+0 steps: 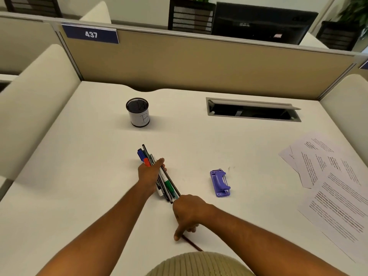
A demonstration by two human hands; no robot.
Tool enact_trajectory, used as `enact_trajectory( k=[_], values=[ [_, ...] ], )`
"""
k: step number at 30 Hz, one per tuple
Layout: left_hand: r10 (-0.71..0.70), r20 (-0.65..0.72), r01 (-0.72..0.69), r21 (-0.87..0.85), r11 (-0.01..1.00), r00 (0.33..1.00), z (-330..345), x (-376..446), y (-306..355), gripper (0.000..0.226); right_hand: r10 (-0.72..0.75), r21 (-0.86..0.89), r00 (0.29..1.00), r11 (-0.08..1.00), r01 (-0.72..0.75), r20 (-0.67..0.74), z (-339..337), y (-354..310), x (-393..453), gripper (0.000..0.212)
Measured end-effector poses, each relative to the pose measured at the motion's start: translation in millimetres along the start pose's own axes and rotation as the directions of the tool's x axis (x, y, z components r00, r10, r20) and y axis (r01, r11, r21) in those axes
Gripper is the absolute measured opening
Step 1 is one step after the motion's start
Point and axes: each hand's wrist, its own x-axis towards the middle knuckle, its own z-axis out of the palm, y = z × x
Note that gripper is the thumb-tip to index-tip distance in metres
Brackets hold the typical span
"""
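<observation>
Pens (168,186) clutched in left hand (148,173); right hand (189,214) covers pencil (192,244), grip unclear.

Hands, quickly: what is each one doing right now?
Left hand: closed, gripping a bundle of pens and markers.
Right hand: closed, pinching a dark pencil that lies on the desk.

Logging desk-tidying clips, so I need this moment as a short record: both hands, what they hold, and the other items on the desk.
left hand: grips the bundle of pens
right hand: curled fingers at one end of the pencil lying on the desk; grip unclear
pen cup: upright, marked B, beyond the bundle
hole punch: purple, right of the bundle
papers: printed, at the desk's right
</observation>
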Motion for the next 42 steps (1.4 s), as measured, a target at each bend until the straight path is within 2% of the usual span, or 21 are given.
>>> enact_trajectory(
  k=[3, 8, 10, 13, 17, 19, 22, 25, 27, 32, 38, 42],
  values=[
    [-0.008, 0.001, 0.008, -0.013, 1.0, 1.0, -4.7, -4.2, -5.1, 0.014, 0.013, 0.0, 0.999, 1.0, -0.013, -0.04, 8.0, 0.2, -0.1, 0.041],
    [-0.017, -0.004, 0.017, -0.012, 1.0, 1.0, -11.8, -9.5, -12.8, 0.016, 0.08, 0.082, 0.99, 0.994, -0.07, -0.119, 14.0, 8.1, -4.2, 0.036],
    [-0.018, -0.008, 0.018, -0.01, 1.0, 1.0, -14.5, -11.2, -13.4, 0.019, 0.103, 0.14, 0.981, 0.987, -0.081, -0.165, 10.7, 14.3, -8.2, 0.028],
    [-0.014, -0.016, 0.013, -0.059, 0.998, 1.0, -18.7, -12.8, -11.8, 0.024, 0.122, 0.316, 0.962, 0.948, -0.041, -0.242, -2.1, 28.3, -16.2, 0.015],
    [0.006, -0.051, -0.01, -0.076, 0.997, 0.999, -23.1, -11.9, -7.8, 0.023, 0.16, 0.66, 0.932, 0.744, 0.102, -0.325, -29.9, 48.9, -25.9, 0.009],
    [0.02, -0.055, -0.024, -0.078, 0.997, 0.998, -23.1, -10.8, -4.4, 0.022, 0.188, 0.707, 0.88, 0.676, 0.206, -0.436, -45.0, 54.4, -28.5, 0.009],
    [0.042, -0.061, -0.046, -0.075, 0.996, 0.997, -20.4, -8.5, 2.1, 0.024, 0.304, 0.721, 0.758, 0.624, 0.3, -0.578, -64.0, 55.6, -25.1, 0.011],
    [0.082, -0.071, -0.083, -0.012, 0.996, 0.994, -16.2, -2.5, 6.1, 0.023, 0.369, 0.681, 0.639, 0.646, 0.346, -0.674, -73.7, 52.5, -12.5, 0.011],
    [0.104, -0.058, -0.104, 0.007, 0.995, 0.993, -11.4, 0.6, 7.7, 0.022, 0.379, 0.661, 0.598, 0.655, 0.366, -0.707, -73.9, 49.1, 0.5, 0.01],
    [0.133, -0.002, -0.133, -0.004, 0.991, 0.991, 4.9, 1.4, 5.9, 0.021, 0.408, 0.664, 0.596, 0.684, 0.302, -0.691, -56.1, 41.8, 39.8, 0.007],
    [0.071, 0.056, -0.068, -0.065, 0.996, 0.996, 16.9, -2.2, -7.1, 0.024, 0.511, 0.79, 0.626, 0.526, 0.314, -0.589, -42.1, 41.1, 67.2, 0.008],
    [0.041, 0.07, -0.036, -0.072, 0.997, 0.997, 21.5, 2.2, -9.1, 0.025, 0.595, 0.832, 0.583, 0.427, 0.355, -0.554, -40.3, 41.8, 75.2, 0.01]
  ],
)
